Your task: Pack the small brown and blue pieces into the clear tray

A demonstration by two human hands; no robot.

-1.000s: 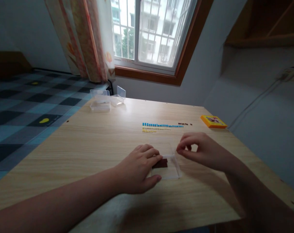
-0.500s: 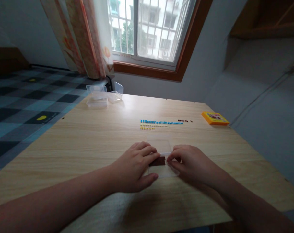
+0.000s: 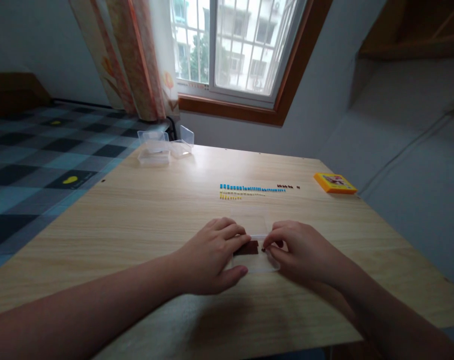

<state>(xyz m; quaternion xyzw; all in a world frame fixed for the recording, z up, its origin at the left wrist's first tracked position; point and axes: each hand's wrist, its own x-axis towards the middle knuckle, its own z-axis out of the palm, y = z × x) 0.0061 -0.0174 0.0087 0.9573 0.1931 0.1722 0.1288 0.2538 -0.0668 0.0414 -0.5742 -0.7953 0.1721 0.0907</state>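
brown block (image 3: 248, 248) is lying in a clear box (image 3: 256, 266). left hand (image 3: 211, 257) is resting on it, loosely spread; right hand (image 3: 305, 248) is pinching a dark piece (image 3: 263, 249) alongside.

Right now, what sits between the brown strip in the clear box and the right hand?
In the head view, one small dark piece shows between the brown strip and the right hand.

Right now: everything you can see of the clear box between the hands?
The clear box is shallow, rectangular and plastic-looking, sitting flat on the table. Its transparent lid is open, laid back on the far side. It holds a dark brown slab; a small dark piece shows over its right part, by the right hand. The left hand covers its left side; whether either touches its walls isn't clear.
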